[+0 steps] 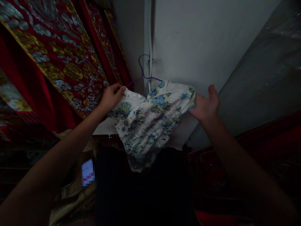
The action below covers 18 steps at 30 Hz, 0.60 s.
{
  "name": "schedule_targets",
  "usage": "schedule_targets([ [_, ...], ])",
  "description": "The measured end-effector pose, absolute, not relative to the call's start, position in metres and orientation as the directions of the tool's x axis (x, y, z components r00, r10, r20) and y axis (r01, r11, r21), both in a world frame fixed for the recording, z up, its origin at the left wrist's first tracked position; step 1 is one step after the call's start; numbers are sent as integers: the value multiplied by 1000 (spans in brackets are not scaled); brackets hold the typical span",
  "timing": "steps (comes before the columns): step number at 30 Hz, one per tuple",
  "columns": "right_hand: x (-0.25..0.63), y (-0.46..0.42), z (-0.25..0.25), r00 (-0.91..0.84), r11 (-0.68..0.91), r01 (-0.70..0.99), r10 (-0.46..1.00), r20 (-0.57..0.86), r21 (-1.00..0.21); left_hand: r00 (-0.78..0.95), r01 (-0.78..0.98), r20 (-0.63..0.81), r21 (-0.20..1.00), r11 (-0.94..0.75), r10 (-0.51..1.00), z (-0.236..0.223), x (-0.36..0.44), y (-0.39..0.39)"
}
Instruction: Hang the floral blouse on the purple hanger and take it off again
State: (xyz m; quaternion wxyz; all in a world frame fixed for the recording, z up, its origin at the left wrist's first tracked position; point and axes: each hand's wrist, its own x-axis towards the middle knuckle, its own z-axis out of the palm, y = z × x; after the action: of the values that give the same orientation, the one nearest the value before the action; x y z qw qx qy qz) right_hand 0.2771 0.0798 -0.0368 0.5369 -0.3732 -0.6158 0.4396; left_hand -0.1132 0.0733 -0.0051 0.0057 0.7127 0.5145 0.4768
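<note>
A white short-sleeved top (152, 122) with blue, green and yellow flowers hangs tilted in front of me on a purple wire hanger (142, 70). The hanger's hook points up beside a pale vertical strip. My left hand (112, 98) pinches the top at its left shoulder, thumb above the cloth. At the other side, my right hand (207, 103) has its fingers inside or behind the right sleeve, with the thumb raised and apart. The cloth hides those fingertips. The hanger's arms run under the shoulders of the top.
Red cloth (70, 59) with gold and silver embroidery hangs at the left. Behind the top is a pale wall or panel (188, 40), with greyish plastic sheeting (265, 72) to its right. A small lit screen or label (87, 172) shows at the lower left.
</note>
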Motion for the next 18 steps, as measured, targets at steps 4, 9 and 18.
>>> schedule_targets([
  [4, 249, 57, -2, -95, 450, 77, 892, 443, -890, -65, 764, 680, 504, -402, 730, -5, -113, 82],
  [9, 207, 12, 0, -502, 376, -133, 773, 389, -917, -151, 613, 608, 676, -409, 780, -11, -119, 89],
  [18, 174, 41, -88, -537, 763, 145, 595, 598, -630, 222, 230, 705, 633, -739, 674, -16, -52, 20],
])
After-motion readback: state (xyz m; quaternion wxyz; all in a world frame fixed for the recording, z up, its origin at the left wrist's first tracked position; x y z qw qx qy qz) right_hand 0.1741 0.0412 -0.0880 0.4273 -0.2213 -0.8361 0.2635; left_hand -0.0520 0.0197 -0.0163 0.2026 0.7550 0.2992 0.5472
